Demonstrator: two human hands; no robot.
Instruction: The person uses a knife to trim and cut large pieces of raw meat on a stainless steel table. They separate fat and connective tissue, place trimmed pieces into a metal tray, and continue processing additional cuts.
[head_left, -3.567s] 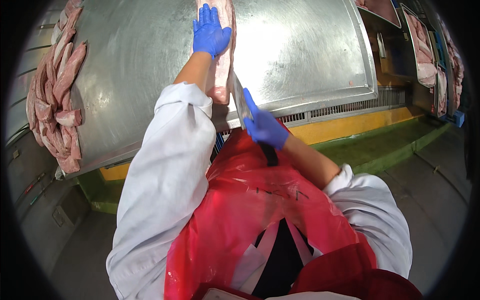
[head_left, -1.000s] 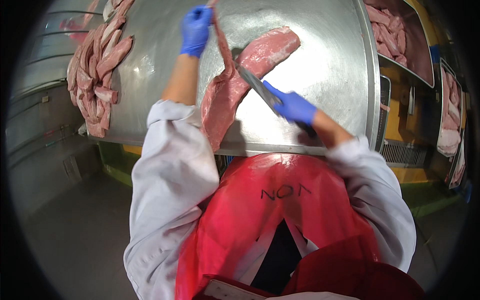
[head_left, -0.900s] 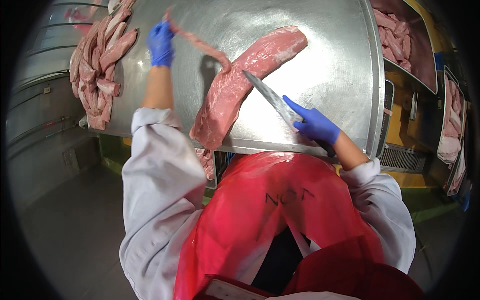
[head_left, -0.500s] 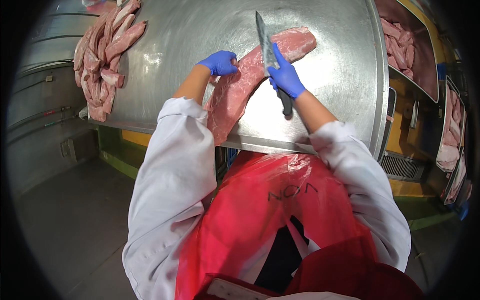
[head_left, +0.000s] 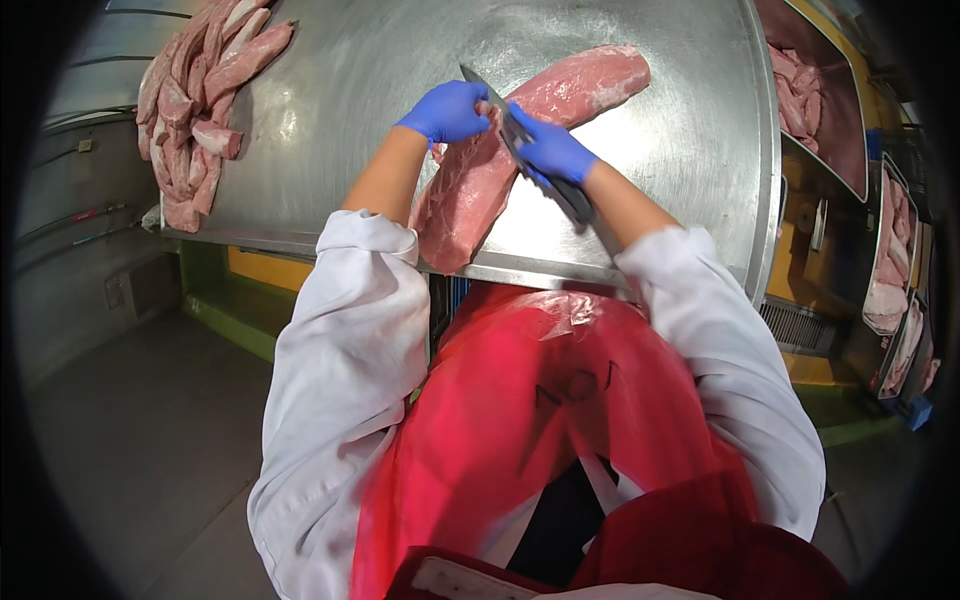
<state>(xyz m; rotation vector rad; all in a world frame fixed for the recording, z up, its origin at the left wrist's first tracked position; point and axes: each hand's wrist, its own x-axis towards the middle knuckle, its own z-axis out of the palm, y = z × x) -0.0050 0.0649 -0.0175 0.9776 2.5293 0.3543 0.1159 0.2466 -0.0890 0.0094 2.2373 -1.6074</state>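
A long piece of raw pink meat, like a loin (head_left: 463, 205), lies diagonally on a steel table (head_left: 370, 70), its lower end by the near edge. My left hand (head_left: 447, 112), in a blue glove, is closed on a small flap of meat at the loin's left side, midway along it. In my right hand (head_left: 553, 150), also blue-gloved, is a knife (head_left: 512, 135) with a dark handle. The blade crosses over the loin, tip pointing up and left, close beside my left fingers. Whether its edge is in the meat cannot be made out.
A heap of meat strips (head_left: 195, 95) covers the table's left end. Off the right side stand a deep bin (head_left: 850, 120) with meat pieces and trays of meat (head_left: 890, 270). The table's raised front rim (head_left: 560, 283) runs just before my apron.
The knife has swung its tip leftward, from pointing nearly straight up to slanting toward my left hand. My left hand has shifted slightly right and up.
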